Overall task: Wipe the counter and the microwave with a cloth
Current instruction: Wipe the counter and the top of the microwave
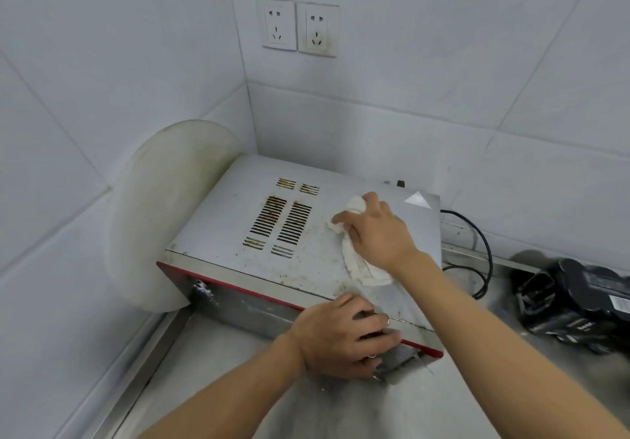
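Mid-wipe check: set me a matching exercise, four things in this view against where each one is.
Things:
1 cloth
2 left hand
3 sockets
4 black bag

Places:
A on the wall
B under the right hand, on the microwave top
C on the counter, right of the microwave
D at the microwave's front edge

Pairs: 1-B, 2-D, 3-A, 4-C

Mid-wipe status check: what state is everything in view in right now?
Microwave: top spotted with grime, vents rusty.
Cloth: crumpled, lying on the microwave top.
Right hand: holds the cloth.
Left hand: grips the microwave's front edge.
Sockets: both empty.
Cord: slack, beside the microwave.
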